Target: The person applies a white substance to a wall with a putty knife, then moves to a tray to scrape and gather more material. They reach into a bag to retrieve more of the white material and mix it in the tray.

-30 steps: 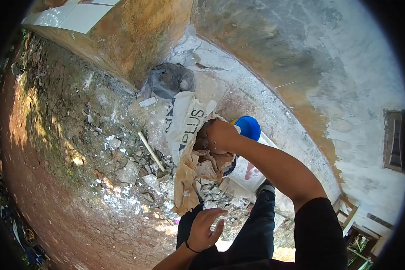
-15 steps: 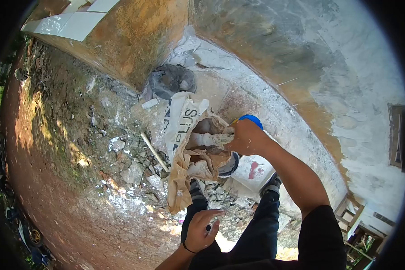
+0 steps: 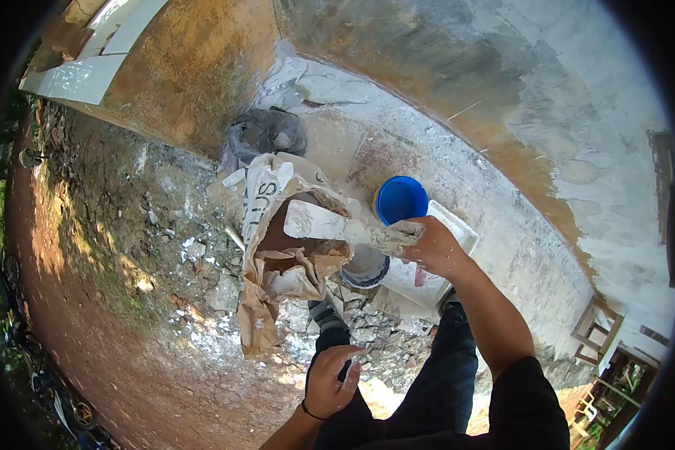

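My right hand (image 3: 436,246) grips the handle of a putty knife (image 3: 313,222) caked in whitish material. Its broad, pale blade is over the mouth of an opened paper sack (image 3: 259,251) with torn brown edges and dark lettering. Powder inside the sack is partly hidden. Beneath the handle stands a bucket (image 3: 366,266) with grey-white contents. A blue bucket (image 3: 401,199) is just beyond my right hand. Low in the view, my left hand (image 3: 334,381) hangs in front of my leg, fingers and thumb apart, holding nothing.
A dark plastic bag (image 3: 266,135) lies by the wall corner. A white splattered container (image 3: 420,281) stands near my right foot. Rubble (image 3: 352,322) covers the ground around my feet. The plastered wall (image 3: 517,112) rises at the right, with a wooden stool (image 3: 598,330) farther along.
My right hand has lifted the putty knife from inside the sack, so its blade now shows. The blue bucket has come into fuller view. My left hand stays nearly the same.
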The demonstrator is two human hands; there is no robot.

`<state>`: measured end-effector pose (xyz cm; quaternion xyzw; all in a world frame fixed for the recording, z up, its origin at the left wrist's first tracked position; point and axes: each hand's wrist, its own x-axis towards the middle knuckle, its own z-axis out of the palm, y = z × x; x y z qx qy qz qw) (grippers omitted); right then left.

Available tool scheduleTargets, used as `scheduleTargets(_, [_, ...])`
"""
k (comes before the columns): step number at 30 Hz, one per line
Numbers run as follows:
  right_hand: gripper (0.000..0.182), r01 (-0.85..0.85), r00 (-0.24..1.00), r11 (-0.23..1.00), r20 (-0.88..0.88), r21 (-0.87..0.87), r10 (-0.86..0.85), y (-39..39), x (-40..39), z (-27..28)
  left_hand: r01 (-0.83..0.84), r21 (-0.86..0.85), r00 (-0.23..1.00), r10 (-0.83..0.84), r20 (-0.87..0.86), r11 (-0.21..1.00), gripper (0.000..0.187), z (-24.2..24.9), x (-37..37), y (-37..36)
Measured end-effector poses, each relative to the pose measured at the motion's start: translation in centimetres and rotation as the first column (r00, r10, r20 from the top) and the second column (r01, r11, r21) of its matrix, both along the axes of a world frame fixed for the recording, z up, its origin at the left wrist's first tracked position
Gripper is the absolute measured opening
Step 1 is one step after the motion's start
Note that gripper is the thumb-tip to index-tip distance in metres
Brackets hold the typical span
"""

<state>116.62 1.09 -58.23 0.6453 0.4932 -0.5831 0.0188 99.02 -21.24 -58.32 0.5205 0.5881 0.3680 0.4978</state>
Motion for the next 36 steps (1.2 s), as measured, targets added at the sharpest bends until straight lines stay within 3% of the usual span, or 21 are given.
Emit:
scheduleTargets(1, [0.052,-0.244,0.951,0.953,-0.148,0.177,0.271,-0.6,2.1,-1.7,0.015,0.011,1.000,-0.014,-0.013,1.000,0.017,0.1,0.4,0.4])
scheduleTargets(2, [0.052,-0.218,0.958,0.961,-0.150,0.171,0.244,-1.7,3.3,-3.7,0.042,0.004,0.999,-0.042,-0.014,0.999,0.017,0.2,0.9,0.8])
scheduleTargets(4, [0.058,-0.013,0.876,0.922,-0.440,0.388,0.198,-4.7,5.7,-6.8,0.040,-0.007,0.999,-0.040,-0.004,0.999,0.017,0.2,2.2,1.5])
scheduleTargets(5, [0.060,-0.076,0.948,0.948,-0.272,0.310,0.165,-6.5,6.8,-7.9,0.067,-0.022,0.998,-0.067,-0.004,0.997,0.019,-0.1,2.8,1.7])
scheduleTargets(6, [0.060,-0.031,0.958,0.955,-0.263,0.295,0.113,-7.8,7.7,-7.7,0.118,-0.035,0.993,-0.118,0.009,0.992,0.019,-0.3,3.6,1.9])
scheduleTargets(8, [0.059,0.063,0.891,0.933,-0.441,0.354,0.107,-9.6,9.1,-6.6,0.082,-0.049,0.995,-0.080,0.056,0.995,0.021,-0.7,5.3,2.8])
scheduleTargets(9, [0.057,0.255,0.818,0.962,-0.509,-0.094,-0.266,-10.3,9.6,-6.2,0.118,-0.039,0.992,-0.115,0.050,0.992,0.020,-0.9,6.2,3.4])
scheduleTargets(10, [0.057,0.291,0.809,0.951,-0.504,-0.101,-0.301,-11.3,10.9,-6.7,0.155,-0.047,0.987,-0.153,0.054,0.987,0.020,-1.1,7.2,3.7])
scheduleTargets(12, [0.052,0.370,0.813,0.928,-0.497,0.041,-0.302,-14.1,13.3,-8.7,0.208,-0.075,0.977,-0.203,0.071,0.975,0.020,-1.7,9.1,4.3])
scheduleTargets(13, [0.048,0.636,0.685,0.748,-0.587,0.191,-0.432,-16.9,13.8,-10.8,0.237,-0.083,0.970,-0.232,0.070,0.968,0.020,-1.8,10.0,4.5])
scheduleTargets(14, [0.048,0.659,0.669,0.730,-0.586,0.183,-0.457,-18.1,15.0,-13.0,0.270,-0.108,0.962,-0.265,0.061,0.957,0.020,-1.9,11.0,4.6])
scheduleTargets(16, [0.049,0.852,0.411,0.515,-0.484,-0.096,-0.772,-20.1,17.4,-16.0,0.327,-0.140,0.945,-0.323,0.052,0.935,0.020,-2.7,12.6,4.6])
scheduleTargets(18, [0.042,0.852,0.436,0.513,-0.400,-0.105,-0.806,-20.7,20.0,-18.4,0.445,-0.129,0.892,-0.452,-0.029,0.886,0.023,-3.7,14.1,4.3])
scheduleTargets(20, [0.035,0.830,0.550,0.550,-0.287,0.087,-0.785,-21.3,21.9,-21.2,0.467,-0.163,0.879,-0.476,-0.018,0.869,0.022,-5.0,15.6,3.8])
scheduleTargets(21, [0.031,0.887,0.456,0.458,-0.275,0.063,-0.846,-20.9,22.3,-22.2,0.489,-0.174,0.865,-0.501,-0.029,0.855,0.022,-5.7,16.2,3.6])
scheduleTargets(24, [0.032,0.918,0.396,0.390,-0.194,0.069,-0.897,-20.8,24.0,-27.3,0.526,-0.210,0.838,-0.544,-0.038,0.824,0.022,-7.6,18.1,3.4])
scheduleTargets(25, [0.032,0.952,0.302,0.304,-0.194,0.019,-0.933,-20.1,24.0,-27.7,0.530,-0.223,0.834,-0.550,-0.034,0.818,0.023,-8.2,18.6,3.4])
scheduleTargets(26, [0.032,0.956,0.288,0.292,-0.187,0.003,-0.939,-20.0,24.1,-29.2,0.538,-0.239,0.827,-0.561,-0.038,0.809,0.023,-8.7,19.1,3.4])
scheduleTargets(29, [0.031,0.997,0.081,0.081,-0.374,0.015,-0.924,-20.4,23.7,-34.9,0.533,-0.301,0.821,-0.570,-0.043,0.790,0.023,-10.4,20.6,3.8])
scheduleTargets(33, [0.031,1.000,0.014,0.014,-0.374,0.003,-0.927,-19.5,23.2,-37.8,0.540,-0.340,0.810,-0.585,-0.039,0.770,0.023,-12.7,22.2,4.0])
scheduleTargets(36, [0.030,0.997,0.046,0.018,-0.405,0.072,-0.913,-19.2,23.0,-39.3,0.561,-0.357,0.790,-0.612,-0.038,0.747,0.023,-13.9,23.3,4.1])
